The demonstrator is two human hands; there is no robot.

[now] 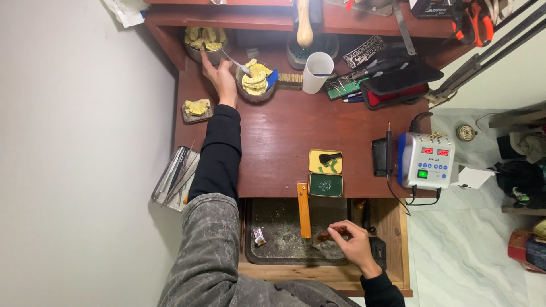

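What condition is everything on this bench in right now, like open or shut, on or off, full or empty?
Left hand: stretched out, holding a metal tool over a bowl.
Bowl: full of yellow dental casts.
Right hand: pinching something small over the drawer.
Drawer: pulled open.
Tin: lid open.
Control box: on, displays lit.
White cup: upright.

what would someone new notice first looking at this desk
Probably the yellow dental casts: a bowl of casts at the back of the red-brown desk, where the left hand reaches with a thin metal tool, and a second bowl behind it. Next, the white control box with red displays at the desk's right edge. Nearest, the right hand pinches something small over the open drawer.
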